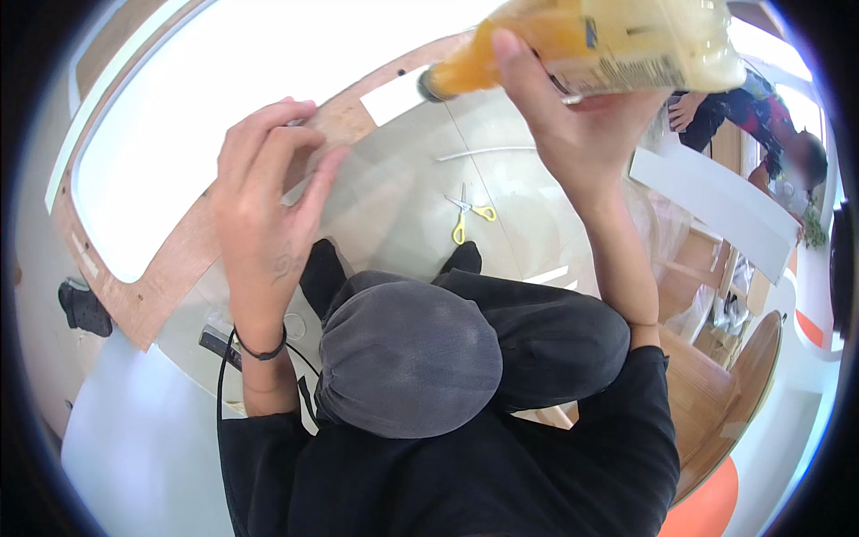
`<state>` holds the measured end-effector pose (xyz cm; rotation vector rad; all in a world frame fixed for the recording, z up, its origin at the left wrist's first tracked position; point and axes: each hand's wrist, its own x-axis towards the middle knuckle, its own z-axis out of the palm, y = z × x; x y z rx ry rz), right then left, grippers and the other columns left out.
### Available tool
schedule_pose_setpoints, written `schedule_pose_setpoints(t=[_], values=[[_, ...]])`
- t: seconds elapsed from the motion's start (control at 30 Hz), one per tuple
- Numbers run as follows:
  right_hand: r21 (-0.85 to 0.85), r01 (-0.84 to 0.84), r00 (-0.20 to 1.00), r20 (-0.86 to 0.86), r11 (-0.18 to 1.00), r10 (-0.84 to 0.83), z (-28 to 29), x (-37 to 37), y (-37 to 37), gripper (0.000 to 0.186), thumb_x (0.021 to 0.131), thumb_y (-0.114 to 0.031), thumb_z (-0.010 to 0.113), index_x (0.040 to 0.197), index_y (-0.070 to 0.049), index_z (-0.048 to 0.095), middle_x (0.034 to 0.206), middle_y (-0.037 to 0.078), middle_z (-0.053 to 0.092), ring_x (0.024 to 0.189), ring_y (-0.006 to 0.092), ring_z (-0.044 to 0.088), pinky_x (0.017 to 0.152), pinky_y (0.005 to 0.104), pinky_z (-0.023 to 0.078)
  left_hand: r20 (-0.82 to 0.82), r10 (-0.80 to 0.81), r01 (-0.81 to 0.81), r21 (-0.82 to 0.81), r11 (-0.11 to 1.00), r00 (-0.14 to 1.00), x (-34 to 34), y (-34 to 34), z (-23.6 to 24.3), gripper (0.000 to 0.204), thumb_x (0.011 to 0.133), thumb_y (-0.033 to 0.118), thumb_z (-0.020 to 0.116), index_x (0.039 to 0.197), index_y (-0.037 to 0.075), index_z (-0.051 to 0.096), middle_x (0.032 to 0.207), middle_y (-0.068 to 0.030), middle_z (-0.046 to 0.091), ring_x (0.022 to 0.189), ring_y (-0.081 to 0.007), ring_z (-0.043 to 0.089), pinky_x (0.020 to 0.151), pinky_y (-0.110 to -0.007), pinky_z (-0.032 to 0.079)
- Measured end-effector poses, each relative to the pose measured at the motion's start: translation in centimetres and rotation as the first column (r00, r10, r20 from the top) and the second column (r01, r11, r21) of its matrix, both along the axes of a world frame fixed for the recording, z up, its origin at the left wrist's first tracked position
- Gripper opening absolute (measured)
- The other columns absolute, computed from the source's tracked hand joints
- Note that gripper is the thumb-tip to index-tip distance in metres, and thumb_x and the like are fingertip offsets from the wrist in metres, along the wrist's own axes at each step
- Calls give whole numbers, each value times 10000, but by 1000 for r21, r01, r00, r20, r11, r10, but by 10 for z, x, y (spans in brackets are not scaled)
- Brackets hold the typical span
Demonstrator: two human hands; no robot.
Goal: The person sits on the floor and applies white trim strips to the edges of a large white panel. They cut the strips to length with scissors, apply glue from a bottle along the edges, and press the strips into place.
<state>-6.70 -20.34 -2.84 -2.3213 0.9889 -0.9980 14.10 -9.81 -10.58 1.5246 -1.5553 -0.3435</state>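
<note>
A large see-through bottle with yellow-orange contents (626, 49) looms closest in my head view, raised at the top edge and tilted, its dark-tipped neck pointing left and down. I see the right hand (582, 134) clamped around its body. The left hand (259, 174) has curled fingers, thumb apart from them, near the light-brown wooden frame (170, 288); I can't tell whether it touches. Yellow-handled metal scissors (463, 208) lie on the pale floor (398, 179), blades parted.

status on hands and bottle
Right hand gripping translucent orange bottle, tipped sideways. Left hand open, seemingly empty. Yellow-handled metal scissors lie below, clear of both.
</note>
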Motion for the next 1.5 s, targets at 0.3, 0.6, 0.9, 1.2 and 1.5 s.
schedule_pose_setpoints(t=[0.3,0.6,0.9,1.2,1.5], values=[[-139,-183,983,-26,973,181,-13,29,5,334,753,-61,865,1016,12,672,888,40,709,783,121,687,687,241,552,-56,-16,17,12,1000,998,2,1,-4,213,753,74,792,872,22,624,1087,-73,660,1023,-287,607,850,-377,477],[-162,-178,981,-105,971,163,-8,34,10,347,748,-63,864,1026,16,671,897,49,713,793,130,694,699,241,550,-52,-35,36,19,999,998,5,3,-2,199,784,59,802,898,-8,654,1116,-82,671,1013,-260,625,784,-361,569],[71,42,999,8,997,-43,-6,4,4,383,816,-72,828,1098,41,597,976,89,685,845,150,688,743,269,574,-30,-30,29,-23,999,999,4,2,-4,206,775,86,785,858,19,609,1082,-90,655,1035,-296,605,860,-394,458],[-308,293,956,94,905,-278,-13,-94,-89,507,844,-141,831,1170,24,480,1008,99,645,852,136,639,777,253,533,-4,14,-14,45,999,1000,0,2,3,216,756,76,817,882,7,656,1094,-100,673,1040,-287,620,871,-388,495],[-227,447,874,317,865,-368,-5,-118,-93,492,808,-47,816,1181,13,500,978,89,667,835,173,677,720,293,553,65,47,-58,186,981,997,-7,4,20,159,829,68,781,937,9,681,1143,-109,684,1070,-281,621,912,-378,501]])
